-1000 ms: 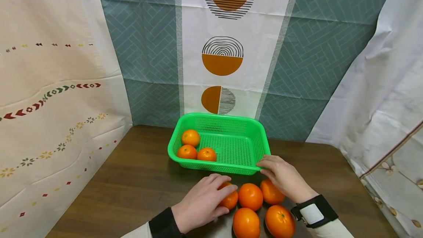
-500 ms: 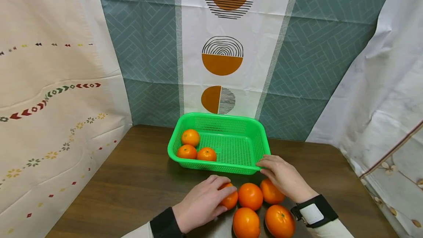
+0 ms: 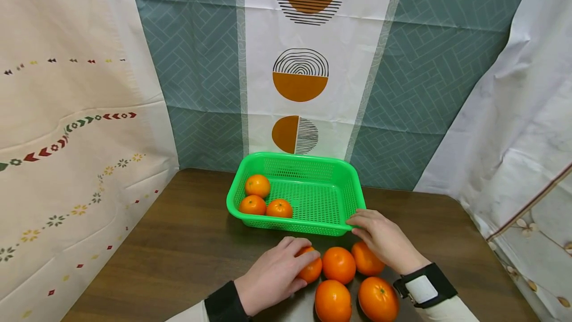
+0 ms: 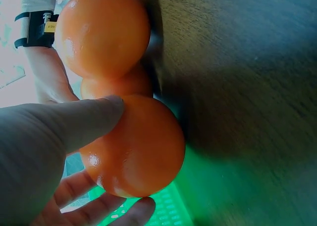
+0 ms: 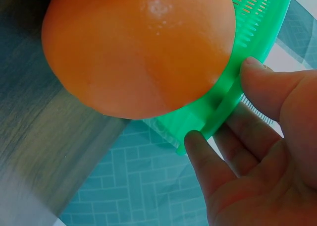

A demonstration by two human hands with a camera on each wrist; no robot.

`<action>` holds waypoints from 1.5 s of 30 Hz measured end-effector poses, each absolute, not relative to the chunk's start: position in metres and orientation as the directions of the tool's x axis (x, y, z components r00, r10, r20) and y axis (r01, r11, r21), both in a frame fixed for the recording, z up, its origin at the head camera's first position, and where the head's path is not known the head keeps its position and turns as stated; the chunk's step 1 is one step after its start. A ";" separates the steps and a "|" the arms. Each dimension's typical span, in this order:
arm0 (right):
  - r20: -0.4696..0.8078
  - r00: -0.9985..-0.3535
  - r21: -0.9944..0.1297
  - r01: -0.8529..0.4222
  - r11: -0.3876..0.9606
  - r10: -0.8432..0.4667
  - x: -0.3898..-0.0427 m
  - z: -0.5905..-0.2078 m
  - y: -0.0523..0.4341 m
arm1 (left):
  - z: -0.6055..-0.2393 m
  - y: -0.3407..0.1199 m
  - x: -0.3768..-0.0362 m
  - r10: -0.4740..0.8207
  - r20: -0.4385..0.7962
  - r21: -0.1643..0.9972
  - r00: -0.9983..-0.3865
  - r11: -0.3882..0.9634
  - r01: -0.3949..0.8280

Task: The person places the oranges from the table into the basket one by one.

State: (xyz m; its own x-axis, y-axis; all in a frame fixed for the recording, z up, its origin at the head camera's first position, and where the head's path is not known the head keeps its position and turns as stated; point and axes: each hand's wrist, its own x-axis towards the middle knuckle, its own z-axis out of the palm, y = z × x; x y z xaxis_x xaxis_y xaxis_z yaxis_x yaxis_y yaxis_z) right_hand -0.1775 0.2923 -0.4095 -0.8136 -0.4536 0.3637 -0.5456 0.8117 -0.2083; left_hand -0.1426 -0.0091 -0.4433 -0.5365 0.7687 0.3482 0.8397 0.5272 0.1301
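Note:
My left hand grips an orange on the table. In the left wrist view its thumb lies over that orange, with the fingers curved around the far side. My right hand pinches the front right corner of a green perforated basket between thumb and fingers, as the right wrist view also shows at the rim. Three oranges sit at the left end of the basket. Between my hands several more oranges stand close together, one of them partly behind the right hand.
The brown wooden table reaches back to a teal and white patterned curtain. Pale printed cloths hang at the left and right. A black band is strapped round the right wrist.
The cloth pattern on the left drifts slightly to the right. Both hands, the basket and the oranges stay practically where they were.

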 end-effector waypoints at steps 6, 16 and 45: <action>0.359 -0.814 -0.210 -0.546 0.811 -0.456 -0.178 -0.410 0.293 | -0.444 -0.009 -0.141 0.762 0.356 0.136 -0.541 0.531 0.837; 0.367 -0.809 -0.210 -0.553 0.807 -0.459 -0.178 -0.410 0.292 | -0.444 -0.010 -0.139 0.755 0.339 0.157 -0.561 0.543 0.825; 0.372 -0.809 -0.201 -0.549 0.811 -0.455 -0.176 -0.411 0.291 | -0.434 -0.014 -0.138 0.752 0.356 0.148 -0.555 0.541 0.828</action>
